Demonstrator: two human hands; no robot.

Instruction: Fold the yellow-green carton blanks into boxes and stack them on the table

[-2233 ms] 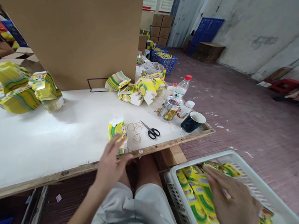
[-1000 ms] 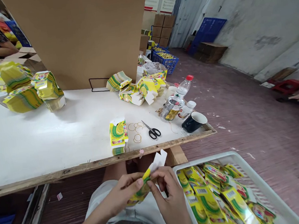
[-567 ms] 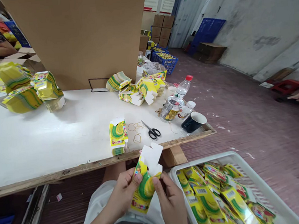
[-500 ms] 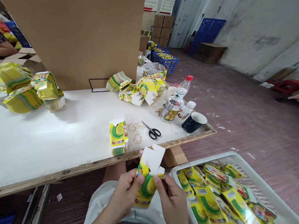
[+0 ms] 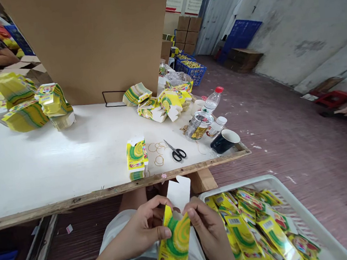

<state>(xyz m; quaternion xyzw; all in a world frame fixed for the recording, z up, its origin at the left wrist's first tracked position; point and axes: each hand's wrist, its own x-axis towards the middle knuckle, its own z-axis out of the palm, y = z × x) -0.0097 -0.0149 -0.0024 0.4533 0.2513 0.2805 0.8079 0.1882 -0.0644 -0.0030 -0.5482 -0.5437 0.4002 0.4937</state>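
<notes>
The left hand (image 5: 149, 225) pinches the left edge of a yellow box (image 5: 176, 245) above the lap; it looks like thin card, probably light, slightly slick and easily creased, best held gently by its sides; the right hand (image 5: 209, 227) grasps its upper right corner, beside a white basket (image 5: 314, 227)

Glossy card is shown by the yellow carton (image 5: 175, 245) at bottom centre, smooth plastic by the lower-right basket (image 5: 308, 218), and rough wood by the table edge (image 5: 75, 200).
</notes>
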